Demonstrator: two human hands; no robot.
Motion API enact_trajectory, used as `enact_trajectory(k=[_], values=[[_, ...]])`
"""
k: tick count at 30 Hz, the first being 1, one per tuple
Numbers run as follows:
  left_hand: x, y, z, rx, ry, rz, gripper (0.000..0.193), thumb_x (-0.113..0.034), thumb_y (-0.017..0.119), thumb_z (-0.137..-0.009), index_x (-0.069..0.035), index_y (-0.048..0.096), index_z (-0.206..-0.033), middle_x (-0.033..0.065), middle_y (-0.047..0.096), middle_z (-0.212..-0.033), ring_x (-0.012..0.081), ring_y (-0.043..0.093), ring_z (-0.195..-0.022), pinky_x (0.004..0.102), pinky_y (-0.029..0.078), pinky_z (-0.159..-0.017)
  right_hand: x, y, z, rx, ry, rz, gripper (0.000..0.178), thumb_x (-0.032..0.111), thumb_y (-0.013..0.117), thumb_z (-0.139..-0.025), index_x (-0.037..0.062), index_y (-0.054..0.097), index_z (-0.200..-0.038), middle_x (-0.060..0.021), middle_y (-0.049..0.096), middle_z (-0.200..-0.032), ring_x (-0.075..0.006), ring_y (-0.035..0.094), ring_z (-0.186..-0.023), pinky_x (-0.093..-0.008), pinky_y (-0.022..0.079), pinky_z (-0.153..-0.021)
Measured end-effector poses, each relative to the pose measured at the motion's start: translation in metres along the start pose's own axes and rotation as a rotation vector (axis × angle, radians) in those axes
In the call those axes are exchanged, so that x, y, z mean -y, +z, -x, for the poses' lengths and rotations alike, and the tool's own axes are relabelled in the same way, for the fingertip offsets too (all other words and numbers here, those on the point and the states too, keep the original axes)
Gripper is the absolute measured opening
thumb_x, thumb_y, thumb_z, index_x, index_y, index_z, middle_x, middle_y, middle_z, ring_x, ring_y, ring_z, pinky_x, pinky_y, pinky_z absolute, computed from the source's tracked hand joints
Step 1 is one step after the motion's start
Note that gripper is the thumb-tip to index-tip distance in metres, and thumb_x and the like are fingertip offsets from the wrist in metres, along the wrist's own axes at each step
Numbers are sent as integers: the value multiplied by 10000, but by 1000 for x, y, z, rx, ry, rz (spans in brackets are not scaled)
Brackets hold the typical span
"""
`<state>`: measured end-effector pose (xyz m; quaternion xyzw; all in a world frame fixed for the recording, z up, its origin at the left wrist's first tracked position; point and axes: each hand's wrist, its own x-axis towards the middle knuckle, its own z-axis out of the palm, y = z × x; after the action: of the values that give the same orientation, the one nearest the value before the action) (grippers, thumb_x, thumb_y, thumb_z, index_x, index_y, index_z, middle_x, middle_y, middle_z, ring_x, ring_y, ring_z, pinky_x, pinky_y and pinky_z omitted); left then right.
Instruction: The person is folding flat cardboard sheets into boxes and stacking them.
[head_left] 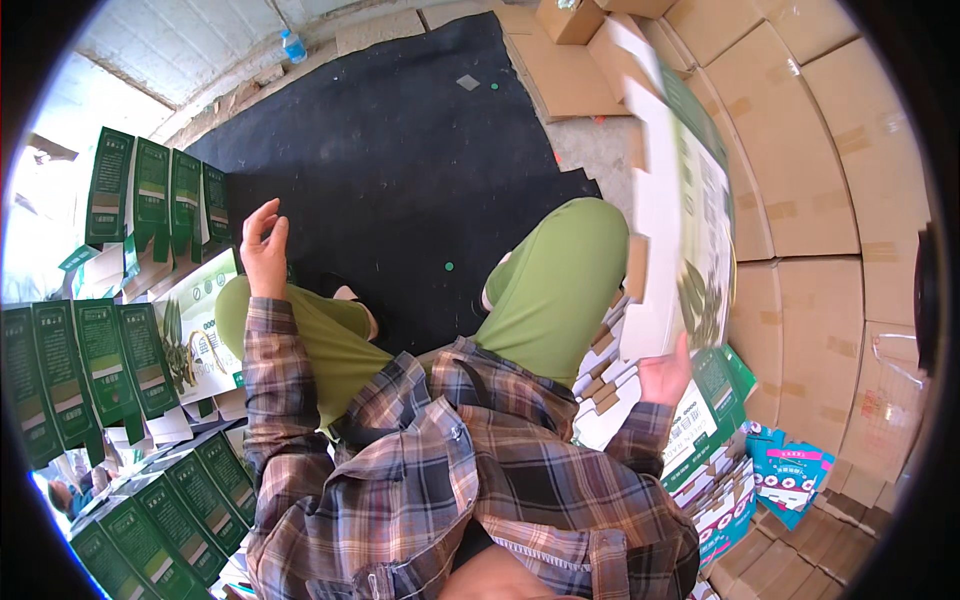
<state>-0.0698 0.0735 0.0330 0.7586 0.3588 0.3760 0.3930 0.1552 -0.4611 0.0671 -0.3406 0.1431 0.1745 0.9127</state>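
Note:
My right hand [665, 374] grips the lower edge of a flattened carton [690, 215], white and green with a plant picture and cut flaps down its left side. It stands on edge beside my right knee, slightly blurred at its top. My left hand [264, 252] is raised above my left knee, empty, its fingers loosely bent and apart. Left of it stand rows of green-and-white boxes [150, 190] with flaps hanging out. Under my right hand lies a stack of flat green-and-white cartons [712, 405].
Brown cardboard boxes [800, 150] are piled high along the right. Blue-and-pink packages [790, 475] lie at the lower right. A black mat [400, 160] covers the floor ahead, with a blue-capped bottle [293, 47] beyond it. An opened brown carton [570, 75] sits at the far right.

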Motion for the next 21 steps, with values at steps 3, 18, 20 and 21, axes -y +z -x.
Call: enact_trajectory(k=[3,18,20,21], values=[[-9,9,-2,49,-29,-13,350,-91,652,-822,-132,606,-1167,32,568,-1111,142,560,-974,278,485,-796,5,41,-22,39,42,207,455,233,484,-926,-10,422,-1306,-154,526,-1273,-285,528,-1150,-439,436,-960],[14,-18,-10,-154,-229,929,192,-131,629,-873,-48,588,-1041,36,609,-1014,136,572,-911,299,455,-834,-81,168,-206,530,765,613,432,414,440,-916,24,597,-1017,-39,605,-758,-136,563,-615,-296,476,-555],[12,-13,-7,-153,-251,900,197,-125,639,-864,-50,594,-1041,33,615,-1007,133,574,-910,292,454,-829,-101,168,-213,496,729,697,486,457,426,-917,14,586,-1036,-37,594,-761,-132,549,-617,-294,467,-552],[13,-12,-4,-150,-273,874,202,-118,650,-856,-51,601,-1041,30,622,-999,129,576,-908,284,453,-825,-113,170,-211,360,634,774,500,467,435,-915,12,571,-1070,-52,600,-826,-144,562,-668,-305,472,-566]])
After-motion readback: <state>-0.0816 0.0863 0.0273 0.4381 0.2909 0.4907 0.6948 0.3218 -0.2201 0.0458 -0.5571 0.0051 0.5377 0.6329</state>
